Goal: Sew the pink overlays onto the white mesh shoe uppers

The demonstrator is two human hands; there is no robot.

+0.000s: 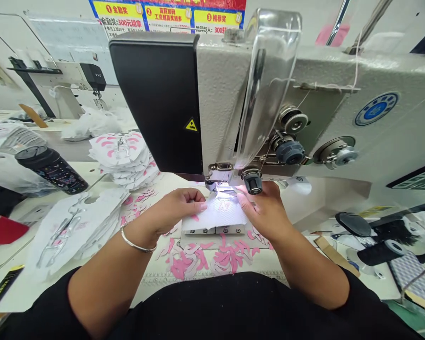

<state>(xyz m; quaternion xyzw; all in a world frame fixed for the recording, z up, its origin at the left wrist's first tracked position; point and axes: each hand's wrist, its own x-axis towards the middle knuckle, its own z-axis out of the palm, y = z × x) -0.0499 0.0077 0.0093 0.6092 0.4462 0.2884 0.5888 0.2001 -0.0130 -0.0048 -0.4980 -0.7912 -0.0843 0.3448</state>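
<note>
A white textured fabric piece point(212, 216) lies under the needle area point(219, 182) of an industrial sewing machine point(219, 94), lit by its lamp. My left hand point(184, 205) is closed at the piece's left edge, thumb on top and fingers curled. On the opposite side my right hand point(264, 205) grips the right edge, its thumb pressing near the presser foot; its other fingers are partly hidden behind a tension knob point(252, 181). Pink marks show faintly on the fabric. Small pink and white cut-out pieces point(187, 259) lie scattered on the table just below it.
Left of the machine stands a stack of white pieces with pink shapes point(122, 158). Nearer lies another white pile point(74, 226), beside a black tumbler point(51, 169). A ruler strip point(156, 279) runs along the front. At right are a black thread cone point(380, 252) and clutter.
</note>
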